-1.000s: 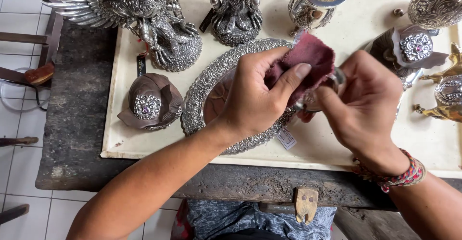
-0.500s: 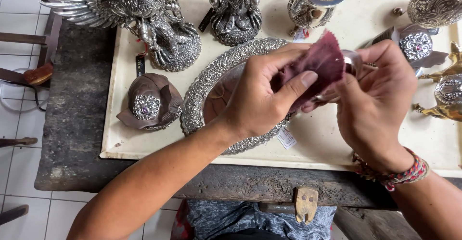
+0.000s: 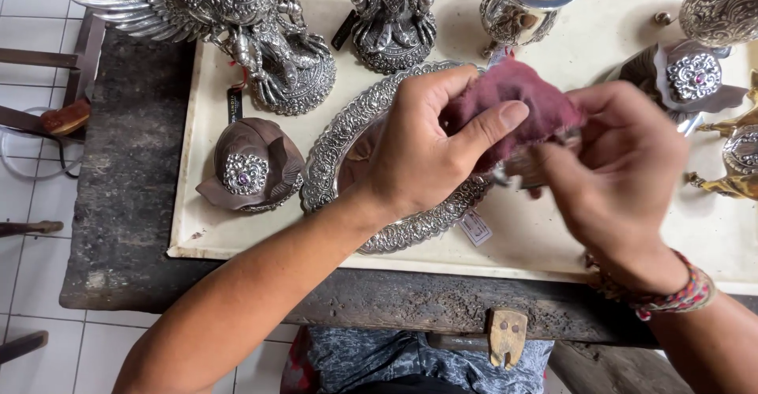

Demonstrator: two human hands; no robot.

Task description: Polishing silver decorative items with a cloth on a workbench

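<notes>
My left hand (image 3: 426, 145) pinches a dark red cloth (image 3: 513, 102) between thumb and fingers, above an embossed oval silver tray (image 3: 347, 137). My right hand (image 3: 624, 177) grips a small silver piece (image 3: 517, 174) that is mostly wrapped in the cloth and blurred; its shape is hard to tell. Both hands meet over the right part of the tray, which lies on a cream board (image 3: 600, 39). A woven bracelet is on my right wrist.
A silver winged figure (image 3: 237, 15), a smaller silver statue (image 3: 391, 15), a silver cup (image 3: 525, 3) and a brown shell box with a silver rosette (image 3: 249, 165) stand on the board. More ornate pieces sit at right (image 3: 699, 78). The board rests on a dark workbench (image 3: 126, 173).
Both hands have shifted slightly while working the cloth over the small piece; the cloth now bunches higher between them. The right hand is blurred with motion.
</notes>
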